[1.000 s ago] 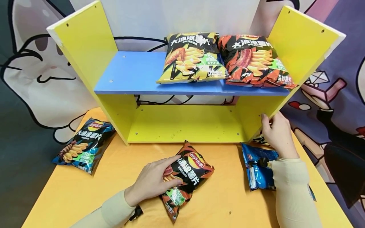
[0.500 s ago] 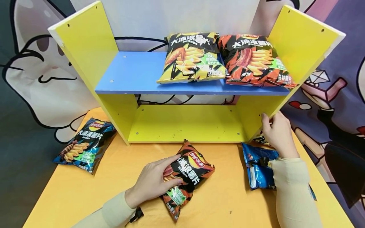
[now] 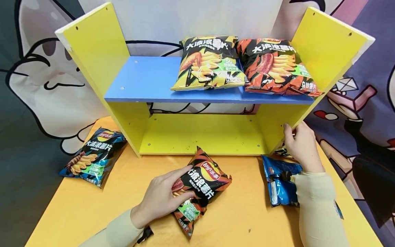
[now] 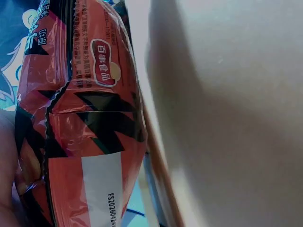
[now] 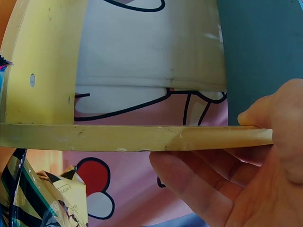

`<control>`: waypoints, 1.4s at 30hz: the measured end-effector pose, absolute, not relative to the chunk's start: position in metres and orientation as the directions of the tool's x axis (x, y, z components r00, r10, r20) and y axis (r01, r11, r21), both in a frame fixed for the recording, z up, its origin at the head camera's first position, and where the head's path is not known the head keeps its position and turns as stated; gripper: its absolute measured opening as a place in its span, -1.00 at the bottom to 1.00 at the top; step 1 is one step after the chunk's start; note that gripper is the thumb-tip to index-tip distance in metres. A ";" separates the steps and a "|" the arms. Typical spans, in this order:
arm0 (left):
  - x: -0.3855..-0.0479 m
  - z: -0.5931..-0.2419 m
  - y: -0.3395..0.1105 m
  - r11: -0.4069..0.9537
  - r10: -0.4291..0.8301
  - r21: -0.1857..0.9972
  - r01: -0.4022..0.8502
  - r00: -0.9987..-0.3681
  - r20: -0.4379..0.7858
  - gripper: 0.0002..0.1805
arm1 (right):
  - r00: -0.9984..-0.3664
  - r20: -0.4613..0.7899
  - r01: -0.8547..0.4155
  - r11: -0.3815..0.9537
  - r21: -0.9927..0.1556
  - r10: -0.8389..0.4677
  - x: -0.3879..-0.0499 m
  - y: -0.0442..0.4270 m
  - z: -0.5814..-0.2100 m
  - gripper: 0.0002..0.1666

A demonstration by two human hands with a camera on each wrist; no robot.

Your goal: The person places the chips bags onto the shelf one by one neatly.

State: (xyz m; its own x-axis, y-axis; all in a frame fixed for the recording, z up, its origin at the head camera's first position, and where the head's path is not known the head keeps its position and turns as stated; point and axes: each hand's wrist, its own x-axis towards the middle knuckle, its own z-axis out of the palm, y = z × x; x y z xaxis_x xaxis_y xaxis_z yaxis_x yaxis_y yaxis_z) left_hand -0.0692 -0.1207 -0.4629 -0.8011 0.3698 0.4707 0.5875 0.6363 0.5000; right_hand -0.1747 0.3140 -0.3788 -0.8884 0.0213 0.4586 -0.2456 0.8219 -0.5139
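My left hand (image 3: 165, 192) grips a red-and-black bag of potato chips (image 3: 202, 181) with the thumb over its front and the fingers along its far left side. The bag is at the front of the shelf unit; its back, with a white label, faces the left wrist camera. My right hand (image 3: 300, 145) pinches the front edge of the unit's right side panel (image 5: 128, 138), thumb inside and fingers outside. On the blue shelf board (image 3: 142, 77) of the yellow shelf unit (image 3: 200, 132) sit a yellow chip bag (image 3: 210, 65) and a red chip bag (image 3: 274, 67).
A blue-and-black chip bag (image 3: 95, 156) lies left of the unit. Near my right forearm lies a blue bag (image 3: 280, 181), partly hidden by the sleeve, and a yellow-and-black bag (image 5: 38, 198) stands beyond the right panel. An orange cloth (image 3: 247, 209) covers the table.
My left hand has shifted slightly left, and the upper end of the red-and-black chip bag has risen a little toward the shelf. My right hand stays on the side panel.
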 end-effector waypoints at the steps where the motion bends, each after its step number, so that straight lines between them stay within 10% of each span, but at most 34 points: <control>1: -0.069 -0.461 -0.122 0.630 0.364 0.499 0.595 -0.794 0.486 -0.16 | -0.889 0.457 -0.242 0.824 -0.512 0.022 -0.175 0.314 -0.379 -0.51; 16: -0.059 -0.409 -0.153 0.545 0.236 0.460 0.701 -0.655 0.718 -0.12 | -0.886 0.463 -0.266 0.822 -0.504 -0.004 -0.176 0.311 -0.383 -0.55; 27: -0.063 -0.368 -0.169 0.516 0.105 0.330 0.790 -0.441 0.891 -0.19 | -0.888 0.460 -0.253 0.828 -0.500 0.005 -0.175 0.314 -0.382 -0.52; 42: -0.077 -0.303 -0.174 0.515 -0.130 0.410 0.753 -0.404 0.905 -0.23 | -0.880 0.475 -0.262 0.833 -0.487 0.002 -0.176 0.316 -0.378 -0.52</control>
